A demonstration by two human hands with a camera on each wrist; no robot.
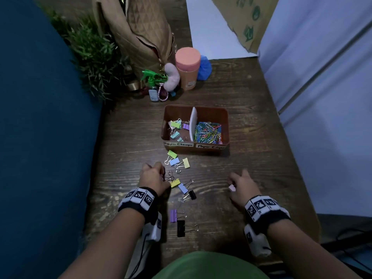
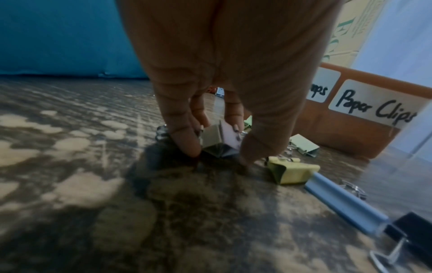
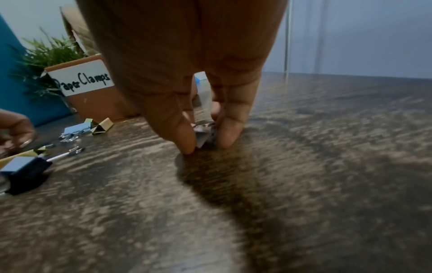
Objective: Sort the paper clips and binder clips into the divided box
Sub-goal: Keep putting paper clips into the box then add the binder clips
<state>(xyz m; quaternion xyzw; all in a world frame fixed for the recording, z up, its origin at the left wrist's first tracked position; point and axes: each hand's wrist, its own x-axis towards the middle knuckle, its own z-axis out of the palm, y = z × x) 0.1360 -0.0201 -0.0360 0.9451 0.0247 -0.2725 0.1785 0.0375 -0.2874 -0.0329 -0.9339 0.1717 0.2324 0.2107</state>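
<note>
A brown divided box (image 1: pixel 225 125) holds binder clips (image 1: pixel 175 127) in its left half and coloured paper clips (image 1: pixel 208 132) in its right half. Several loose binder clips (image 1: pixel 182 188) lie on the wooden table in front of it. My left hand (image 1: pixel 164 174) pinches a pale binder clip (image 2: pixel 218 140) against the table between thumb and fingers (image 2: pixel 187 144). To the right, my right hand (image 1: pixel 231 185) pinches a small pink binder clip (image 1: pixel 232 187), also seen between the fingertips (image 3: pixel 184 142) in the right wrist view. The box labels read "Paper Clamps" (image 3: pixel 81 80) and "Paper Clips" (image 2: pixel 374 109).
Behind the box stand a pink-lidded cup (image 1: pixel 187 67), a green spray bottle with keychains (image 1: pixel 157 85), a quilted bag (image 1: pixel 141 31) and a plant (image 1: pixel 90 55). A blue panel (image 1: pixel 40 137) walls the left side, a pale panel (image 1: pixel 332 97) the right.
</note>
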